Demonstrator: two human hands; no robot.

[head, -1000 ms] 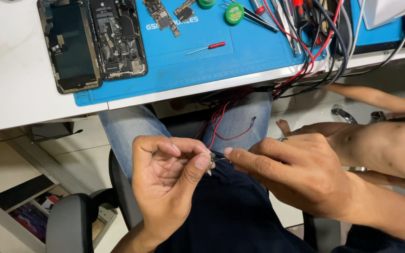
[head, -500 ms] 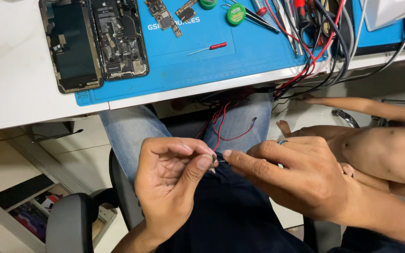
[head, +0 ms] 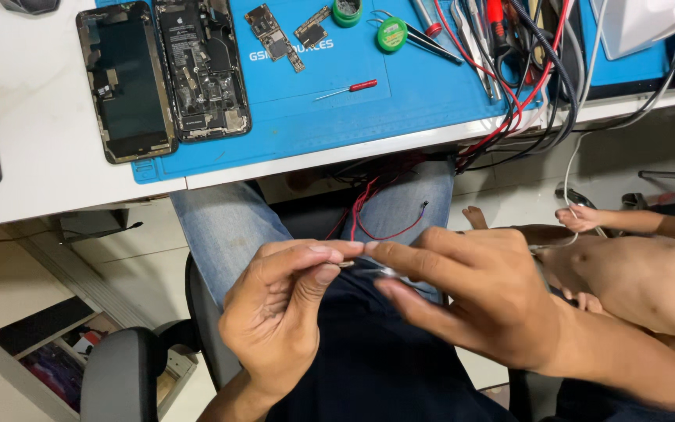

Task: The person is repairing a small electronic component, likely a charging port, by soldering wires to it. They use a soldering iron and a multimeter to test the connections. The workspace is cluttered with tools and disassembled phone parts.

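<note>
Left hand (head: 279,312) sat over the lap, thumb and forefinger pinched on a tiny metal part (head: 347,265) at its 2 o'clock. Right hand (head: 474,301) met it from 3 o'clock, fingers closed on thin tweezers (head: 380,272) touching the part. Part mostly hidden by fingertips, too small to identify. Red wire (head: 376,227) hung at 12 o'clock.

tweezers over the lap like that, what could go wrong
1. The left hand and right hand pinch a tiny part at the tweezers above the lap, off the blue mat; dropped, it could vanish onto the floor.
2. A red wire hangs close by and might snag.
</note>
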